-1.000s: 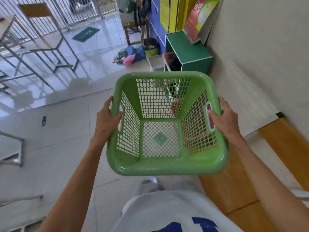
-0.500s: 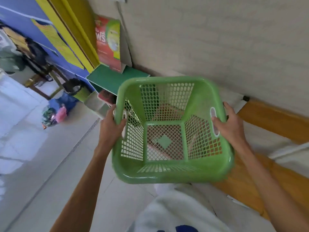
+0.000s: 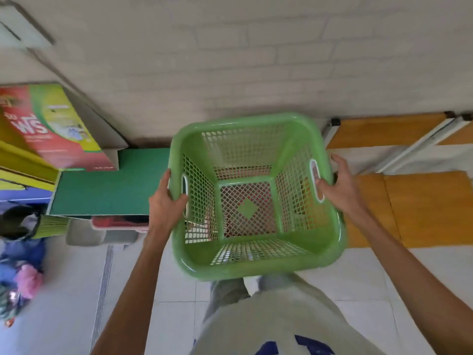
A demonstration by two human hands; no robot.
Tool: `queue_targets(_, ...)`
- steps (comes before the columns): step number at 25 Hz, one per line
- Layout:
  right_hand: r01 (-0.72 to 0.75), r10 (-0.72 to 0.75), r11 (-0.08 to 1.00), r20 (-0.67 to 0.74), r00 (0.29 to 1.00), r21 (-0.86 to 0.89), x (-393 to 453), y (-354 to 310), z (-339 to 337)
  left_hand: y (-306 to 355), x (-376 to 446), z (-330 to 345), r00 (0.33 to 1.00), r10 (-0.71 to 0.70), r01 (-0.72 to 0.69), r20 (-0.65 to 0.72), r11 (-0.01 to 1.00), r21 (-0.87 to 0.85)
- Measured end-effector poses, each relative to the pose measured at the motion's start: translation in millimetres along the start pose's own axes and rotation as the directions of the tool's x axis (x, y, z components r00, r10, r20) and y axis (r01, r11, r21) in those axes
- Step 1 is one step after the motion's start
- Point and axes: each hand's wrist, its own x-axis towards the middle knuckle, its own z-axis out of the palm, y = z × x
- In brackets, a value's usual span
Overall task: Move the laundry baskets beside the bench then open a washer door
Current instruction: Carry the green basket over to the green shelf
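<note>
Between the green box and the wooden bench (image 3: 409, 208), your left hand (image 3: 163, 203) and right hand (image 3: 337, 185) grip the empty green plastic mesh laundry basket (image 3: 256, 262); you've swung from the open floor to face the wall, so lower it.

Soft, even daylight fills the scene, bright without harsh shadow. The green basket (image 3: 256, 198) glows translucent along its rim, with a small sheen at its near right corner. Motion blur smears the left edge: the red and yellow box (image 3: 48, 126), the pile of clothes (image 3: 23, 283) and a wall fitting at the top left corner all lose detail. Wide-angle distortion bends the brick wall (image 3: 256, 60) and splays the forearms outward. The floor tiles (image 3: 64, 290) look pale and washed out.
</note>
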Motion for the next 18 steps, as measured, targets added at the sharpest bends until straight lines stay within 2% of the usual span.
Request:
queue_targets(4,-0.077,0.078,0.996,0.028,0.997,-0.046,10.3,1.3,34.6,-19.8,49.4,7.1,0.985,-0.052,0.049,0.167,0.999,0.023)
queue_targets(9,-0.181,0.195,0.969,0.071,0.978,-0.166,43.0,18.6,79.9,-58.7,99.2,41.3,0.960,-0.137,0.107,0.245,0.985,0.134)
queue_targets(13,-0.343,0.362,0.919,0.070,0.930,-0.196,80.2,61.9,133.9,-100.2,119.0,103.3,0.922,-0.238,0.224,0.306,0.971,0.081)
queue_targets(18,-0.436,0.452,0.878,0.043,0.891,-0.198,127.8,144.9,194.4,-163.2,145.8,186.1,0.875,-0.362,0.369,0.321,0.928,0.040)
